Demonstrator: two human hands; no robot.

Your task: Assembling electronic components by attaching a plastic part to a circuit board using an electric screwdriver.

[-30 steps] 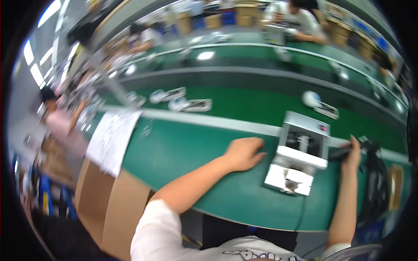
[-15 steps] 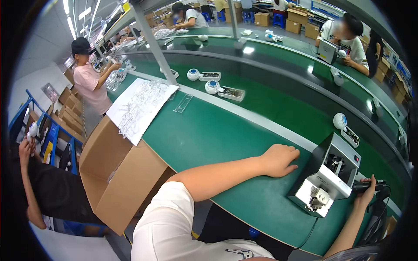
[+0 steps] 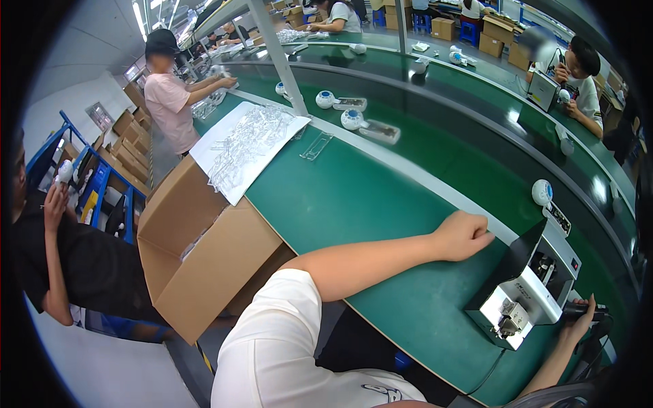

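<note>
My left hand [image 3: 464,236] rests on the green bench top [image 3: 388,204], its fingers curled in with the thumb against them. Nothing shows in it. Just to its right stands a silver and black screw feeder [image 3: 537,292] with a small red switch. Beyond the feeder, at the far right, my right hand [image 3: 575,328] is closed around a black corded electric screwdriver [image 3: 586,311]. The screwdriver's tip is hidden. A white ball-shaped camera [image 3: 542,192] with a circuit board in an open case [image 3: 559,221] lies on the conveyor behind the feeder.
Clear plastic parts lie heaped on a white board [image 3: 235,190] at the left, beside one loose clear frame [image 3: 317,146]. An open cardboard box [image 3: 211,272] stands off the bench edge. More camera units [image 3: 352,120] sit on the conveyor [image 3: 442,153]. Co-workers stand or sit around.
My left hand has moved slightly toward the conveyor, and its spread fingers have curled shut. My right hand stays at the screwdriver. The whole view has shifted a little.
</note>
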